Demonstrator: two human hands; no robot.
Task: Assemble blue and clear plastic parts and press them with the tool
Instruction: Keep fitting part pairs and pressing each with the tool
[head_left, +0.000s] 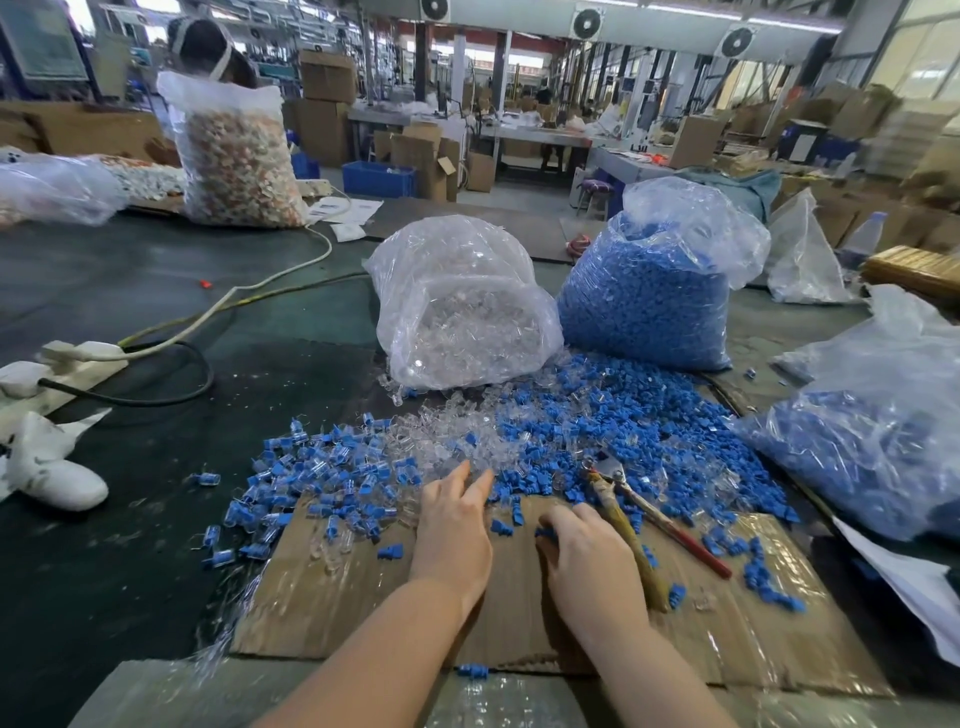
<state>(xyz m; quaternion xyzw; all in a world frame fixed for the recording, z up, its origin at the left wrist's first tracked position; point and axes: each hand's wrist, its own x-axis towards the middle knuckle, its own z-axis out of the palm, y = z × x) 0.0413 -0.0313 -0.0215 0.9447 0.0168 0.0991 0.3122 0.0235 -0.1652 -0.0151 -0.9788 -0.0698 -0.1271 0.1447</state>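
My left hand (454, 525) lies flat on the cardboard sheet (363, 597), its straight fingers reaching into the pile of clear plastic parts (452, 441). My right hand (587, 556) is curled, pinching a blue plastic part (545, 532) at its fingertips. The pliers-like pressing tool (639, 512) with one red and one worn yellow handle lies right beside my right hand, among loose blue parts (623, 431). Assembled blue-and-clear pieces (311, 473) lie heaped to the left.
A bag of clear parts (462, 306) and a bag of blue parts (654, 291) stand behind the piles. Another bag with blue parts (872, 441) lies at the right. Cables, a power strip (67, 358) and white gloves (47, 467) lie at the left.
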